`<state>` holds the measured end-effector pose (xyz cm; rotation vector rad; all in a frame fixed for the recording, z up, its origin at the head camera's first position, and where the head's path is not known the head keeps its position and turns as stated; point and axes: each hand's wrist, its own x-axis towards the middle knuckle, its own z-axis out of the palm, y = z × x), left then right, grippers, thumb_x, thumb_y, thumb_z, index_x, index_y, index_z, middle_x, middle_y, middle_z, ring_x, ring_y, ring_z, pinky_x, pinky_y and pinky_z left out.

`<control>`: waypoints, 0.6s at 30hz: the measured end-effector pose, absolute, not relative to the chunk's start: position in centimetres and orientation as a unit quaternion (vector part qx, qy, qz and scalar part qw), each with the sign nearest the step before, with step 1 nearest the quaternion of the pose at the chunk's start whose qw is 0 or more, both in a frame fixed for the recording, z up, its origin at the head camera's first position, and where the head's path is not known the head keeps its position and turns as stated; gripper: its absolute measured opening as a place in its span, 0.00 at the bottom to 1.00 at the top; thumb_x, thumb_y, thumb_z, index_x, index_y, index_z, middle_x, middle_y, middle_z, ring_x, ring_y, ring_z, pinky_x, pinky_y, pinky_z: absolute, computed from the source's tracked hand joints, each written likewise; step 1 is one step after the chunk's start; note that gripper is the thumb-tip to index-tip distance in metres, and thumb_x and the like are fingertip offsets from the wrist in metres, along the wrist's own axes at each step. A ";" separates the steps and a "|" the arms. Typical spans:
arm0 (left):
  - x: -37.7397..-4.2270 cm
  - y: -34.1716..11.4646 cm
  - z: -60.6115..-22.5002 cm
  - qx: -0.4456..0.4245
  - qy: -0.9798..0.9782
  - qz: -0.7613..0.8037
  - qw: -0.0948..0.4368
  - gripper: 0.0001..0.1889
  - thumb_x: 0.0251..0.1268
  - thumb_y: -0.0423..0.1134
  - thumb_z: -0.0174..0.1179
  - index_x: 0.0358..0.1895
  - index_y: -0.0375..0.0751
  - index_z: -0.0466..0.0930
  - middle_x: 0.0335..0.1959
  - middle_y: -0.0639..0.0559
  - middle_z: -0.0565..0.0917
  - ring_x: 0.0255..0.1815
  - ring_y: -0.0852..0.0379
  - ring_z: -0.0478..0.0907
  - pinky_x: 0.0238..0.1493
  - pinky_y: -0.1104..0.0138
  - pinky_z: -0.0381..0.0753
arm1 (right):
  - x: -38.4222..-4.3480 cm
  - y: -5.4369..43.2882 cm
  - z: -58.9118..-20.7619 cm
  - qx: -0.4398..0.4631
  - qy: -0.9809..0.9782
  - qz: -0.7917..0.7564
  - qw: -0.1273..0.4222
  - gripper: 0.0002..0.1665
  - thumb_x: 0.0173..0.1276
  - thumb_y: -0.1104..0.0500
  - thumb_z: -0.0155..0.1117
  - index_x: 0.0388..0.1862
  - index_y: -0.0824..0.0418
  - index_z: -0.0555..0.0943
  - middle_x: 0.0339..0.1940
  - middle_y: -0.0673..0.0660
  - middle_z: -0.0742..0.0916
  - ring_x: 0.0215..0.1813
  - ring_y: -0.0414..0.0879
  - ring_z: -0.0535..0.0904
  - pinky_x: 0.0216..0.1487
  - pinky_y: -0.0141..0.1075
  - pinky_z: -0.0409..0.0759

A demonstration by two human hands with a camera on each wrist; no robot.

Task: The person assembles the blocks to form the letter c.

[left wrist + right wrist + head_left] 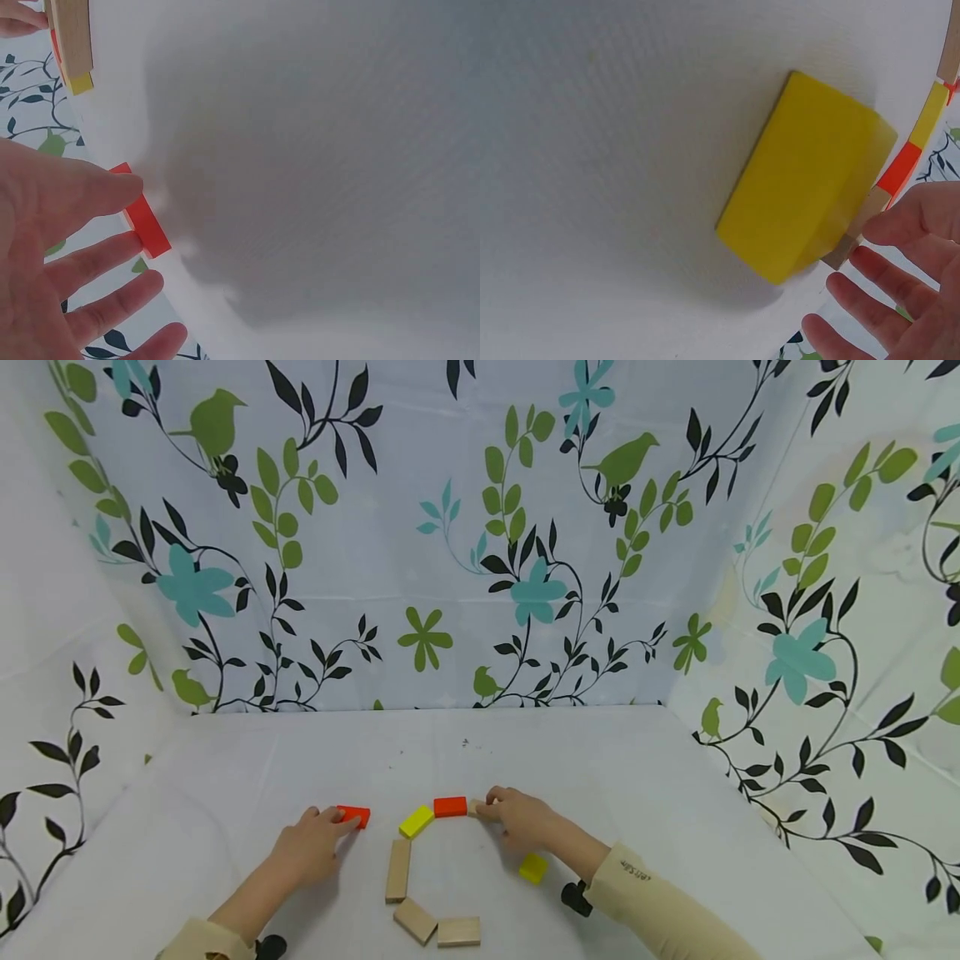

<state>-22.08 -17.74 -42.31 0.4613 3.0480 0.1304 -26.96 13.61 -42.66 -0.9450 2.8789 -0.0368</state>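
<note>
My left hand (307, 847) pinches a red wooden block (358, 816) on the white cloth, left of a curve of blocks. In the left wrist view the thumb and index finger lie on either side of that red block (152, 231), with the other fingers spread. At the curve's far right end my right hand (525, 821) pinches a plain wooden block (867, 213) between thumb and finger. It adjoins another red block (450, 807), followed by a yellow block (417, 821). A separate yellow block (533, 868) lies below the right wrist.
The curve continues down the left with a long plain block (398, 871), then a slanted plain block (415, 921) and a level plain block (459, 932) at the near side. Leaf-and-bird patterned cloth (420, 568) hangs behind and at the sides.
</note>
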 end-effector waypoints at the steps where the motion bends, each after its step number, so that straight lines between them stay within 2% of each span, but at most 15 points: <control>1: -22.0 -17.7 -42.3 0.151 0.987 0.042 0.026 0.25 0.48 0.29 0.62 0.55 0.40 0.76 0.52 0.39 0.74 0.47 0.40 0.68 0.31 0.50 0.78 | -26.9 13.6 -42.6 -0.311 0.949 -0.013 0.054 0.32 0.56 0.65 0.64 0.61 0.49 0.74 0.53 0.53 0.76 0.43 0.43 0.72 0.38 0.29 0.76; 10: -21.1 -17.6 -42.6 0.158 0.987 0.030 0.006 0.25 0.47 0.31 0.65 0.54 0.40 0.77 0.50 0.40 0.75 0.45 0.41 0.70 0.33 0.49 0.78 | -26.7 13.8 -42.1 -0.319 0.946 -0.027 0.043 0.30 0.55 0.66 0.62 0.59 0.53 0.75 0.53 0.52 0.76 0.44 0.44 0.71 0.33 0.27 0.73; 18: -20.2 -17.6 -42.7 0.168 0.986 0.016 -0.008 0.25 0.45 0.32 0.66 0.53 0.41 0.78 0.46 0.43 0.76 0.41 0.44 0.69 0.27 0.52 0.77 | -26.9 13.8 -42.4 -0.320 0.946 -0.032 0.043 0.31 0.55 0.65 0.63 0.60 0.53 0.75 0.53 0.51 0.76 0.42 0.43 0.71 0.32 0.27 0.72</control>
